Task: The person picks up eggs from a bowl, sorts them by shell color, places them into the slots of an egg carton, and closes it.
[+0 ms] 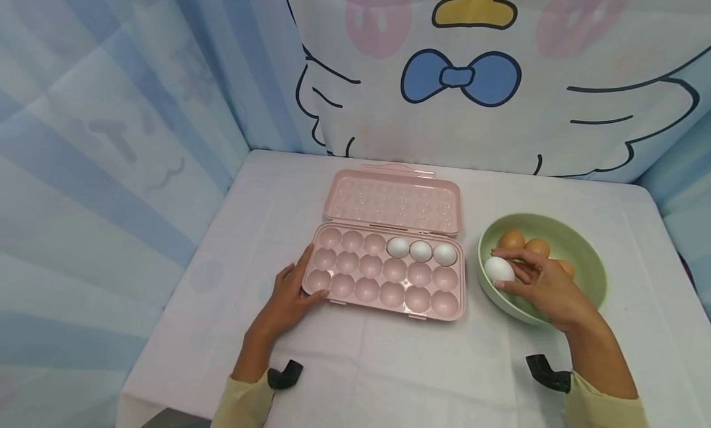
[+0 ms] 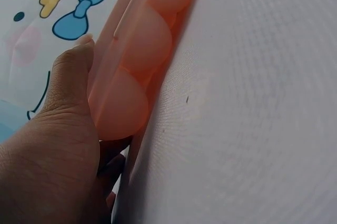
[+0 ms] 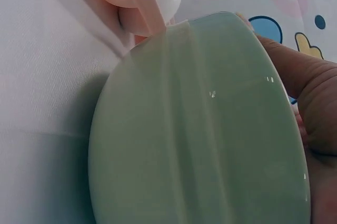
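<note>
A pink egg box (image 1: 383, 280) lies unfolded on the table, its lid (image 1: 391, 199) tipped back on the far side. Three white eggs (image 1: 420, 251) fill the right half of its back row; the other cups hold nothing. My left hand (image 1: 285, 302) grips the box's front left corner, with the thumb (image 2: 71, 77) along the front edge and fingers at the side. Inside the green bowl (image 1: 594, 261) to the right, my right hand (image 1: 550, 287) pinches a white egg (image 1: 498, 270) between thumb and fingers. The bowl's wall (image 3: 200, 129) hides that egg in the right wrist view.
Several brown eggs (image 1: 511, 239) lie in the bowl, partly behind the right hand. A white cloth (image 1: 355, 366) covers the table. Patterned curtains (image 1: 139, 168) hang at the back and sides. Black wrist mounts (image 1: 547, 373) stick out near both sleeves.
</note>
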The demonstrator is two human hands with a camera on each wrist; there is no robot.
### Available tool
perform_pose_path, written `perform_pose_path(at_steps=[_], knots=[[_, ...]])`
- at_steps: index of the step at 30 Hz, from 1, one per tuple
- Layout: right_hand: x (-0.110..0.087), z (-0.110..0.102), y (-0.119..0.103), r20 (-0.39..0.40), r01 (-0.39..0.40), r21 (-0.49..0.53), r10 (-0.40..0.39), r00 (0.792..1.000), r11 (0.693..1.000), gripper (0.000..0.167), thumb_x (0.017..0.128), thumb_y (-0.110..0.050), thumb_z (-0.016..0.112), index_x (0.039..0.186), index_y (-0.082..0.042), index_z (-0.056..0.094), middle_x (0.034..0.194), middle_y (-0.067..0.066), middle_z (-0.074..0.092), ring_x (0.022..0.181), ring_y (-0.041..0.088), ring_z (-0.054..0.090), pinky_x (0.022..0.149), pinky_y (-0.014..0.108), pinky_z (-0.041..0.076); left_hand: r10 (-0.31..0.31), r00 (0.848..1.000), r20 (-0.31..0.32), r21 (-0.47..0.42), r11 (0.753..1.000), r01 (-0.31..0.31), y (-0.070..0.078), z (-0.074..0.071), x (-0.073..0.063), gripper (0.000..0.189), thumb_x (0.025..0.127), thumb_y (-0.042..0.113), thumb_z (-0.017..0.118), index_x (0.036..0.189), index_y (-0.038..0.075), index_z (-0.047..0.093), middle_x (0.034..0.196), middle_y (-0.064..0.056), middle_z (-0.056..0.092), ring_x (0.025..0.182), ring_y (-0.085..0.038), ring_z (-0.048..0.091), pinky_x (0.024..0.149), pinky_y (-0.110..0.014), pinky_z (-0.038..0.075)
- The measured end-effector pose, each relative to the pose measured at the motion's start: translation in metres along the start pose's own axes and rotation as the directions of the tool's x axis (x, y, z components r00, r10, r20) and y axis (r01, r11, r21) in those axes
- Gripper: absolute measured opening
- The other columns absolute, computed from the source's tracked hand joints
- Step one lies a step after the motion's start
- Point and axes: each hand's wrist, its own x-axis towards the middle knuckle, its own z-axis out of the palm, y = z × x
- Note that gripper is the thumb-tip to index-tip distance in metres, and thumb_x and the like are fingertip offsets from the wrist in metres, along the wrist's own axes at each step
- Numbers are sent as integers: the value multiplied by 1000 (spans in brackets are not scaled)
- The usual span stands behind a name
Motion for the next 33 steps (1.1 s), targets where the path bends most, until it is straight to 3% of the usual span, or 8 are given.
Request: perform_pose_path(at_steps=[6,14,21,28,33], knots=[[0,2,2,-6,78,67,-78,997,995,52,87,12,77,136,1,61,135,0,59,125,-3,56,100,17,44,4,1000,-1,6,1000,-4,0,0,0,102,95,44,73,168,29,4,169,-5,25,150,-27,31,122,-49,5],[2,3,1,-41,114,17,-113,993,993,50,88,12,76,134,5,58,126,-1,59,115,2,62,96,15,48,12,1000,-6,4,1000,-12,2,0,0,103,94,43,75,169,26,5,168,-7,27,150,-29,32,121,-52,5],[5,8,-6,-59,147,132,-140,988,980,53,89,16,72,138,2,56,138,4,49,120,7,59,91,17,51,18,1000,-3,17,1000,-17,1,0,2,102,95,43,74,168,27,4,168,-5,28,150,-26,32,122,-48,5],[6,11,-7,-77,159,205,-146,986,966,53,90,17,70,137,1,55,133,2,59,118,10,60,91,17,51,27,1000,-5,19,999,-27,0,1,3,102,95,44,73,168,27,4,168,-3,28,150,-23,32,122,-46,5],[7,13,-10,-74,166,233,-153,985,958,66,90,18,69,150,-1,49,137,5,56,121,9,59,94,18,50,31,999,-9,19,999,-31,-1,0,2,102,95,43,74,168,28,4,168,-2,28,150,-22,32,122,-46,6]])
